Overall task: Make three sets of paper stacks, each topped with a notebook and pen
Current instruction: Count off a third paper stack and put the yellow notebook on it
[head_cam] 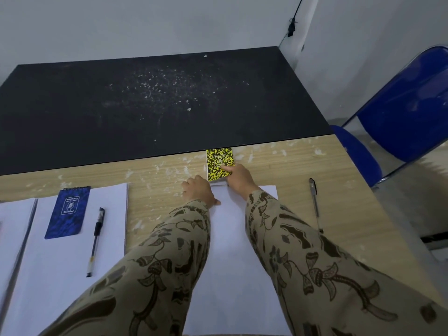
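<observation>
- The yellow notebook (220,163) was seen flat on the worktop (278,166), just past the far edge of the near paper stack (232,238) and butted against the black mat (145,105).
- The right hand (236,178) was stretched to it, forefinger laid straight on the cover. Whether the rest of the grip was pinching underneath could not be told.
- The left hand (197,190) was rested at the stack's far edge, fingers curled, thumb out on the paper. A hold on the sheets could not be confirmed.
- Risk one: dragged by a single fingertip, the notebook could be snagged on the stack's edge and the top sheets pushed askew.
- Risk two: the loose pen (315,204), off the stack to the right, could be knocked by a sleeve.
- The blue notebook (68,212) and its pen (95,241) were seen well apart, out of harm's way.
</observation>
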